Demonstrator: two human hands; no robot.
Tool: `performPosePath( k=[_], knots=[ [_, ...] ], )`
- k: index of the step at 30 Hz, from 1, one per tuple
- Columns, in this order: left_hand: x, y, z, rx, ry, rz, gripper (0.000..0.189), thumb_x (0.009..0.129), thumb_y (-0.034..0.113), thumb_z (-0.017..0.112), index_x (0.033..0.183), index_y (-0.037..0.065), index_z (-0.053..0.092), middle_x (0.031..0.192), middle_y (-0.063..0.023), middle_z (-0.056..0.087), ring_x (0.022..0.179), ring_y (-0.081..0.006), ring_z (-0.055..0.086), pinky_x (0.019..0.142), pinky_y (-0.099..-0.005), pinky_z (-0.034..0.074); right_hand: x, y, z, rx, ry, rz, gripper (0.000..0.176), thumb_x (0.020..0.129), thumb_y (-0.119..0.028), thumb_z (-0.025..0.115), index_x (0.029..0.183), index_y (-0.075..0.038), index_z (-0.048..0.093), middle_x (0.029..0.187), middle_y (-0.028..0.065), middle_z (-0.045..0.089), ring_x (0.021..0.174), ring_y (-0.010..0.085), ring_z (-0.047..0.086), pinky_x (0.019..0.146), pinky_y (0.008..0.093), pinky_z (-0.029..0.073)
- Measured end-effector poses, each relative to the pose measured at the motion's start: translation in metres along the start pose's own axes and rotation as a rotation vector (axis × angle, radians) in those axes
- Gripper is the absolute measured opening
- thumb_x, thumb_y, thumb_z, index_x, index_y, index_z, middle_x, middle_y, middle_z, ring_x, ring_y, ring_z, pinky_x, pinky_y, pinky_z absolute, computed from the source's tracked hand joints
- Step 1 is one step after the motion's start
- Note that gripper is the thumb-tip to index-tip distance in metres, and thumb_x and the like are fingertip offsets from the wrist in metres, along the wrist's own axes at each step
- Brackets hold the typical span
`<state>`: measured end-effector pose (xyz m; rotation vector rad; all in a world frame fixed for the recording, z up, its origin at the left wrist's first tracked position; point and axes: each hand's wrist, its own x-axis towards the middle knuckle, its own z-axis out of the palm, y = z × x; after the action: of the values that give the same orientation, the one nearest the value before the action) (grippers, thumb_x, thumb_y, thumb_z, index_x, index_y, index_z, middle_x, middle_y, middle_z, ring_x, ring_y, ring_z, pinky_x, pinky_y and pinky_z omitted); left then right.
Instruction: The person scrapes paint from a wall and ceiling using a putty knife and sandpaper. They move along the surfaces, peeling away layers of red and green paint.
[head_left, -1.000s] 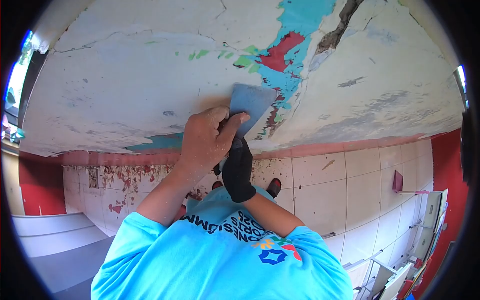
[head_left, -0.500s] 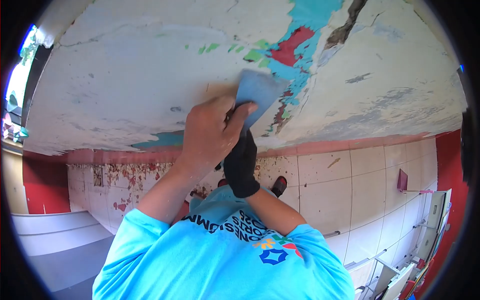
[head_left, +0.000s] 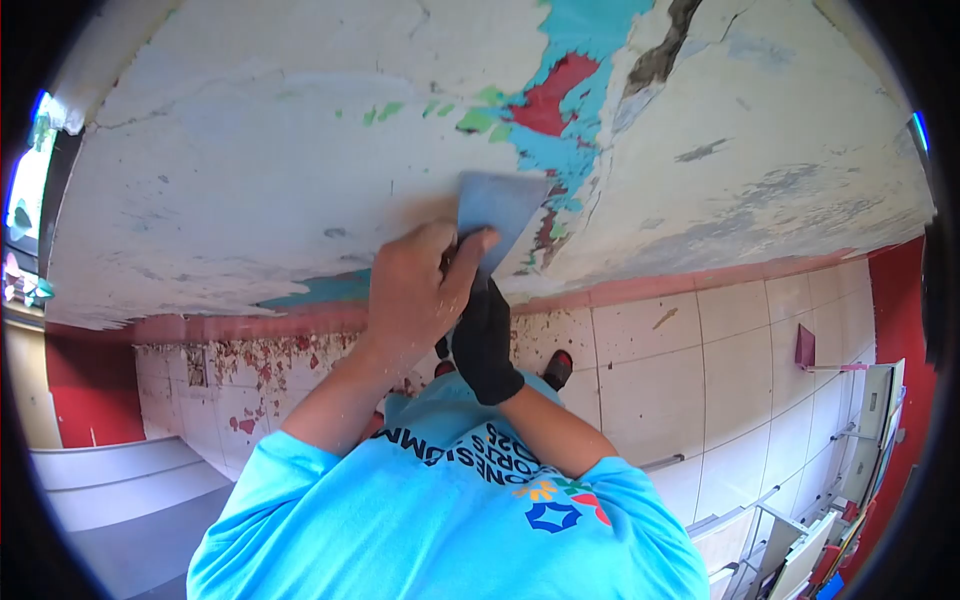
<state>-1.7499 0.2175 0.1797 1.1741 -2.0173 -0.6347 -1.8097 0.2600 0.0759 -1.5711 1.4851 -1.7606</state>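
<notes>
Scraper (head_left: 500, 212), likely light with a stiff flat blade, is pressing against the peeling wall (head_left: 250, 170), the bare left hand (head_left: 415, 290) gripping its handle with thumb bracing the blade, the black-gloved right hand (head_left: 485, 345) clasping the handle end just beneath.

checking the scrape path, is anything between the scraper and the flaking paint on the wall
Nothing visible. The scraper lies against the wall, its edge right at the red and teal paint patch. The left hand and gloved right hand grip it from below, behind the edge.
</notes>
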Motion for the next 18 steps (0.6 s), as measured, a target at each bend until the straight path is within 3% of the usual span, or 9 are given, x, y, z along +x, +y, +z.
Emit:
performPosePath(
  k=[2, 4, 5, 7, 11, 14, 16, 17, 18],
  knots=[
    [0.006, 0.01, -0.007, 0.011, -0.04, -0.015, 0.035, 0.079, 0.017, 0.068, 0.059, -0.001, 0.045, 0.052, -0.0149, 0.044, 0.042, -0.0272, 0.04, 0.043, -0.0354, 0.033, -0.006, -0.004, 0.001, 0.075, -0.039, 0.066, 0.027, 0.073, -0.001, 0.059, 0.097, 0.0, 0.045, 0.076, 0.0163, 0.05, 0.065, 0.0338, 0.052, 0.056, 0.0403, 0.042],
    [-0.001, 0.005, -0.008, 0.011, -0.003, -0.004, 0.036, 0.079, 0.017, 0.068, 0.059, -0.001, 0.045, 0.052, -0.0151, 0.044, 0.042, -0.0265, 0.04, 0.043, -0.035, 0.033, -0.008, -0.001, 0.004, 0.174, -0.101, 0.315, 0.029, 0.071, 0.0, 0.059, 0.096, 0.0, 0.045, 0.076, 0.0168, 0.05, 0.065, 0.0353, 0.052, 0.056, 0.0417, 0.042],
    [-0.001, 0.005, -0.008, 0.009, 0.039, 0.016, 0.036, 0.079, 0.017, 0.068, 0.059, -0.002, 0.045, 0.052, -0.0152, 0.043, 0.042, -0.0258, 0.039, 0.042, -0.0347, 0.032, -0.008, 0.001, 0.004, 0.174, -0.102, 0.307, 0.029, 0.071, 0.0, 0.059, 0.096, 0.0, 0.045, 0.076, 0.0168, 0.05, 0.065, 0.0353, 0.052, 0.056, 0.0417, 0.042],
    [0.006, 0.01, -0.007, -0.006, 0.074, 0.037, 0.036, 0.079, 0.018, 0.068, 0.059, -0.002, 0.045, 0.052, -0.0154, 0.043, 0.042, -0.0254, 0.039, 0.042, -0.0343, 0.032, -0.008, 0.005, 0.004, -0.01, -0.029, 0.023, 0.028, 0.071, 0.001, 0.059, 0.096, 0.001, 0.045, 0.076, 0.0173, 0.05, 0.065, 0.0364, 0.052, 0.057, 0.0429, 0.042],
    [0.011, 0.015, -0.015, -0.047, -0.008, -0.067, 0.038, 0.08, 0.02, 0.067, 0.058, -0.002, 0.044, 0.052, -0.0158, 0.044, 0.042, -0.026, 0.037, 0.043, -0.034, 0.031, 0.011, -0.016, -0.007, -0.229, -0.008, -0.132, 0.029, 0.071, 0.003, 0.059, 0.096, 0.002, 0.045, 0.076, 0.0169, 0.05, 0.064, 0.0364, 0.052, 0.056, 0.0426, 0.042],
    [0.004, 0.013, -0.022, 0.038, -0.027, -0.016, 0.034, 0.08, 0.021, 0.066, 0.06, -0.002, 0.05, 0.053, -0.0165, 0.045, 0.044, -0.0284, 0.04, 0.044, -0.0359, 0.032, 0.005, -0.018, 0.003, -0.025, -0.008, -0.019, 0.031, 0.07, 0.004, 0.059, 0.097, 0.002, 0.045, 0.077, 0.0168, 0.05, 0.064, 0.0369, 0.051, 0.055, 0.0423, 0.042],
    [0.014, 0.027, -0.026, 0.044, 0.002, 0.012, 0.032, 0.08, 0.022, 0.065, 0.062, -0.002, 0.052, 0.054, -0.017, 0.046, 0.045, -0.0296, 0.042, 0.045, -0.0369, 0.033, 0.006, -0.028, 0.002, 0.047, 0.005, 0.076, 0.013, 0.081, -0.005, 0.053, 0.092, -0.001, 0.047, 0.075, 0.017, 0.05, 0.065, 0.0351, 0.052, 0.055, 0.0418, 0.041],
    [0.013, 0.032, -0.028, 0.045, 0.021, 0.024, 0.031, 0.08, 0.023, 0.065, 0.064, -0.002, 0.055, 0.055, -0.0175, 0.047, 0.047, -0.0308, 0.044, 0.046, -0.0379, 0.034, 0.006, -0.039, 0.001, 0.05, -0.008, 0.09, 0.013, 0.081, -0.005, 0.053, 0.092, -0.001, 0.047, 0.075, 0.017, 0.05, 0.065, 0.0351, 0.052, 0.055, 0.0418, 0.041],
    [0.011, 0.031, -0.029, 0.045, 0.019, 0.014, 0.031, 0.08, 0.023, 0.065, 0.064, -0.002, 0.055, 0.055, -0.0175, 0.047, 0.047, -0.0308, 0.044, 0.046, -0.0379, 0.034, 0.013, -0.051, 0.0, 0.288, -0.021, 0.333, 0.011, 0.087, -0.012, 0.046, 0.09, -0.001, 0.048, 0.074, 0.0156, 0.051, 0.065, 0.0321, 0.053, 0.057, 0.0411, 0.041]
  ],
)
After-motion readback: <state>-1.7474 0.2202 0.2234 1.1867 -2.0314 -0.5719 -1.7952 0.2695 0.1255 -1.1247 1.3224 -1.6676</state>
